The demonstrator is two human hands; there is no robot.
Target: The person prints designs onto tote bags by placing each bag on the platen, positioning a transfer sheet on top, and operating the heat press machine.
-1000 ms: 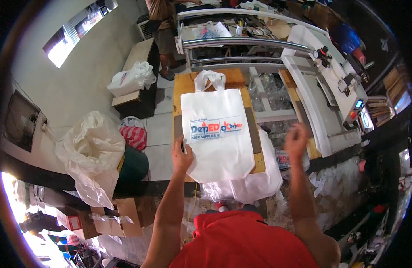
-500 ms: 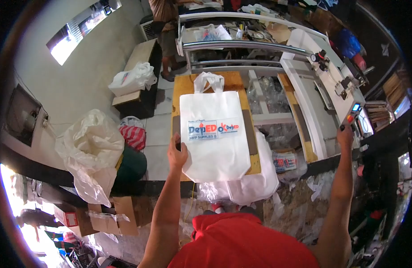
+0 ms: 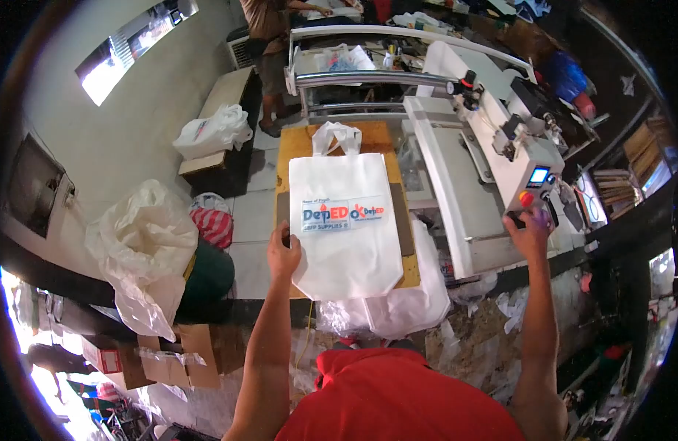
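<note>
A white tote bag (image 3: 346, 257) with blue and red "DepED" print lies flat on a yellow board (image 3: 284, 163), its looped handles pointing away from me. My left hand (image 3: 284, 253) rests at the bag's left edge, thumb and fingers apart, thumb touching the side. To the right stands a white sliding press (image 3: 445, 198) with a lit screen (image 3: 539, 176) and a red button (image 3: 526, 199). My right hand (image 3: 531, 234) is at the front of its control box, fingers curled around a dark handle that they mostly hide.
More white bags (image 3: 412, 301) hang below the board's front edge. A green bin (image 3: 210, 273) with a white sack (image 3: 151, 242) stands left. A white plastic bundle (image 3: 214, 132) sits on a bench. Steel rails (image 3: 368, 78) cross behind the board; another person (image 3: 265, 29) stands beyond.
The press has slid left toward the board, and my right hand has moved left with it. The tote bag and my left hand stay in place on the board.
</note>
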